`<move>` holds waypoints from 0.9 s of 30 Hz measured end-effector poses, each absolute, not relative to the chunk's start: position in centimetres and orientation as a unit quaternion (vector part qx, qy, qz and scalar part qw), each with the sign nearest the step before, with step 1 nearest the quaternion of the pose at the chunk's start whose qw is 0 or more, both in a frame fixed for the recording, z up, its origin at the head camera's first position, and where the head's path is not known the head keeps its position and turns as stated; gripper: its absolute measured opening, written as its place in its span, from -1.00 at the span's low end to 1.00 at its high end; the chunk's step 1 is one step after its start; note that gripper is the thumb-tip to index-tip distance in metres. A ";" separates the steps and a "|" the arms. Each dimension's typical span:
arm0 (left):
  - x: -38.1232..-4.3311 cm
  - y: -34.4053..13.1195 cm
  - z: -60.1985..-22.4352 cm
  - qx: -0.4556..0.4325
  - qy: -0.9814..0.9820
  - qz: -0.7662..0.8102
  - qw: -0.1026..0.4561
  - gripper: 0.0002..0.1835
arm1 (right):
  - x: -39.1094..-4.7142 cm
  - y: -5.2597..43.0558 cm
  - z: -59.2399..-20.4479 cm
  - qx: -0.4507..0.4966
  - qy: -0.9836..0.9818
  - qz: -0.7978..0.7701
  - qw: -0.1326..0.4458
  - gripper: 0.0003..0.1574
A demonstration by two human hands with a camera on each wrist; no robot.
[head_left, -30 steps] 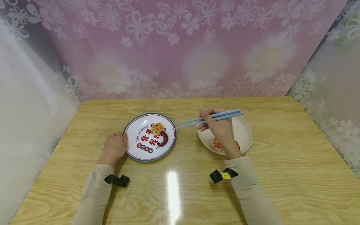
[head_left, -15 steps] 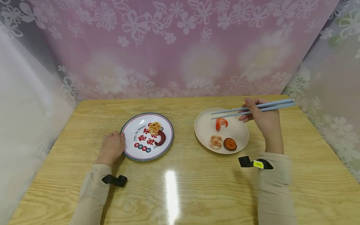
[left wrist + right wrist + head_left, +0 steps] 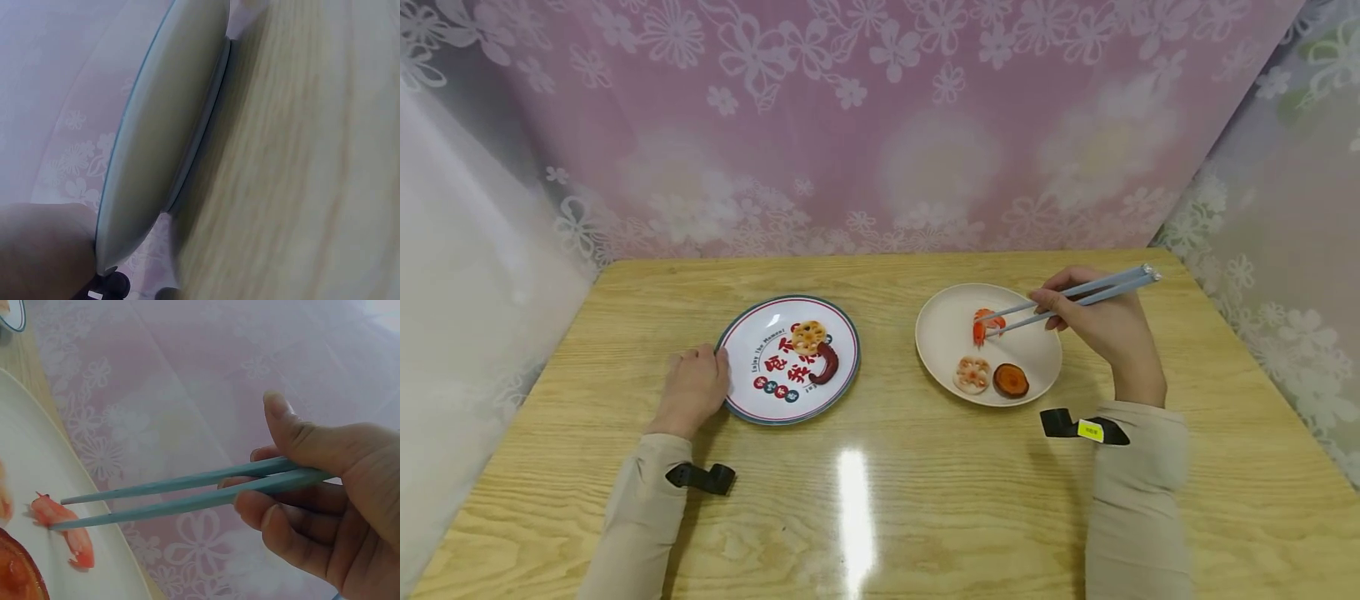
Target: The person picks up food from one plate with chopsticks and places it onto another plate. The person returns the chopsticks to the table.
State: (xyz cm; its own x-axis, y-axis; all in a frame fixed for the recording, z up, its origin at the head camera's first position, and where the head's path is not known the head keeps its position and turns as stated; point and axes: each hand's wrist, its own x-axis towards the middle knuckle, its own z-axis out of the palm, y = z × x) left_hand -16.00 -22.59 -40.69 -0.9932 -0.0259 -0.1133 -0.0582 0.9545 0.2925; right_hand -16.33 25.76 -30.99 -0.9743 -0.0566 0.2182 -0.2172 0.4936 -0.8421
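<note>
My left hand (image 3: 692,382) holds the left rim of a white plate (image 3: 752,333) with a green edge and red lettering; the plate's pale underside (image 3: 162,112) fills much of the left wrist view. On it lie a lotus root slice (image 3: 809,337) and a dark red curved piece (image 3: 827,364) like a tentacle. My right hand (image 3: 1093,321) grips blue chopsticks (image 3: 1105,292) over the cream plate (image 3: 940,333). Their tips lie at a red shrimp (image 3: 80,547), one on either side; whether they squeeze it I cannot tell.
Lower on the cream plate sit a pale lotus root slice (image 3: 973,375) and a round orange piece with a dark rim (image 3: 1011,381). Both plates stand apart on a wooden table (image 3: 880,467). A pink floral curtain (image 3: 850,150) hangs behind the table's far edge.
The right hand has moved right from between the plates with the chopsticks, then lowered their tips to the shrimp. The left hand stays at its plate.
</note>
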 end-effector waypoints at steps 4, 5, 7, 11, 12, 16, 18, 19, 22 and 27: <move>-16.0 -22.6 -40.3 -0.022 0.987 0.152 0.053 -0.50 | -16.8 25.3 -31.3 0.072 -0.862 0.493 0.090 -0.65; -16.0 -22.6 -40.3 -0.022 0.987 0.152 0.052 -0.50 | -16.9 25.2 -31.4 0.063 -0.862 0.494 0.093 -0.62; -16.0 -22.6 -40.3 -0.021 0.987 0.152 0.051 -0.49 | -17.1 25.1 -31.8 0.049 -0.860 0.499 0.098 -0.56; -15.9 -22.7 -40.6 -0.018 0.987 0.150 0.051 -0.49 | -17.5 25.0 -32.7 0.033 -0.845 0.523 0.109 -0.52; -15.9 -22.7 -40.7 -0.018 0.987 0.151 0.051 -0.49 | -17.6 24.9 -32.9 0.033 -0.841 0.528 0.114 -0.52; -15.9 -22.7 -40.7 -0.017 0.987 0.155 0.047 -0.50 | -17.9 24.5 -33.3 0.039 -0.830 0.540 0.135 -0.48; -16.0 -22.7 -40.6 -0.020 0.986 0.156 0.047 -0.50 | -17.9 24.2 -33.2 0.046 -0.821 0.549 0.151 -0.45; -16.0 -22.7 -40.6 -0.021 0.986 0.156 0.049 -0.50 | -17.9 24.0 -33.1 0.049 -0.815 0.554 0.160 -0.45; -16.0 -22.6 -40.6 -0.028 0.985 0.157 0.061 -0.49 | -17.7 23.6 -33.2 0.056 -0.798 0.571 0.184 -0.47; -16.0 -22.5 -40.6 -0.032 0.984 0.160 0.069 -0.48 | -18.2 24.0 -34.4 0.045 -0.778 0.591 0.209 -0.47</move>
State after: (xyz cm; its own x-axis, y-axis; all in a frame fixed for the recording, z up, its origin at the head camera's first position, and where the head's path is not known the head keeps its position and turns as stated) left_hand -16.00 -22.55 -40.63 -0.9885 -0.0408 -0.1459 -0.0849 0.9467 0.3108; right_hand -18.20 24.05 -34.36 -0.9084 0.1773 0.3787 -0.3172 0.2977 -0.9004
